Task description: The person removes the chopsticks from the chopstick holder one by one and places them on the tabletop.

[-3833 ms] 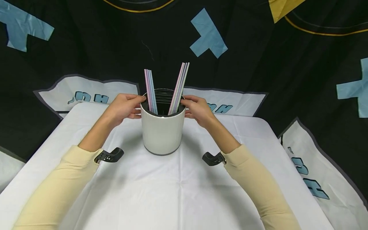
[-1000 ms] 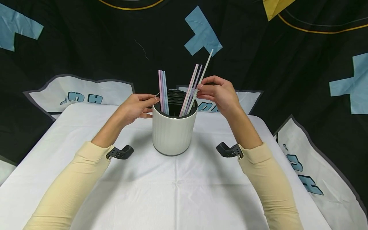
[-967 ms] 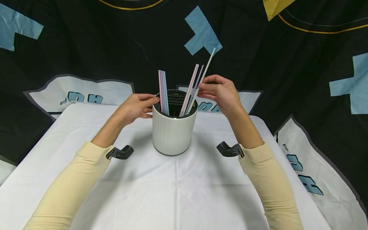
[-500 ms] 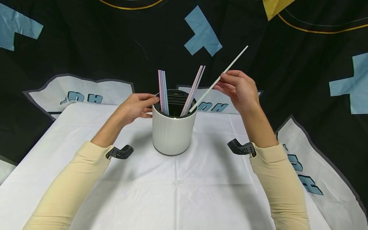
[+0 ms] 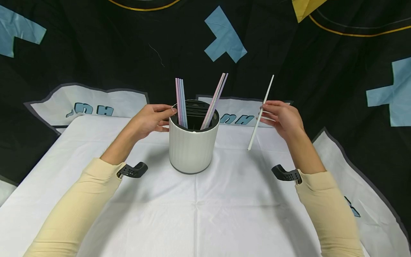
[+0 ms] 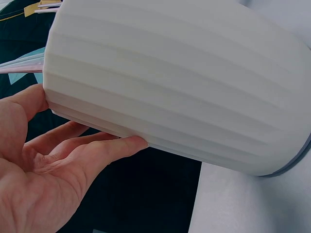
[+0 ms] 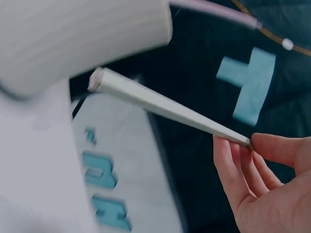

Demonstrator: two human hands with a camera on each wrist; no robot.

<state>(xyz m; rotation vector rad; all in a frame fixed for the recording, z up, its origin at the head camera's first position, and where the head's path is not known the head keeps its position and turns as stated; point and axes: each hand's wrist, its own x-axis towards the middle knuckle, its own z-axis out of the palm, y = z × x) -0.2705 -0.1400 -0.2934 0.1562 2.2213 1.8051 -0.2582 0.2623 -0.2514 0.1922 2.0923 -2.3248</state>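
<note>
A white ribbed utensil holder [image 5: 192, 151] with a black slotted insert stands upright on the table. My left hand [image 5: 149, 119] holds its left side, thumb at the rim and fingers against the outer wall [image 6: 170, 87]. Pink and blue chopsticks [image 5: 181, 103] lean in the holder's left part. Pink and purple chopsticks [image 5: 215, 101] slant to the right in its other side. Off to the right, my right hand [image 5: 282, 117] pinches a pale greenish-white chopstick [image 5: 257, 130] between thumb and fingertips. That chopstick [image 7: 155, 104] is out of the holder, tilted, its lower end over the tabletop.
A white cloth [image 5: 196, 221] covers the table, with lettered white panels [image 5: 237, 110] at its far edge. Behind hangs a black curtain [image 5: 128, 46] with blue tape pieces [image 5: 226, 35]. Each wrist wears a black camera mount [image 5: 133, 170].
My right hand has let go of the holder's rim, pulled the pale chopstick up out of it, and carried it right and down, turning it steeper. My left hand stays at the holder.
</note>
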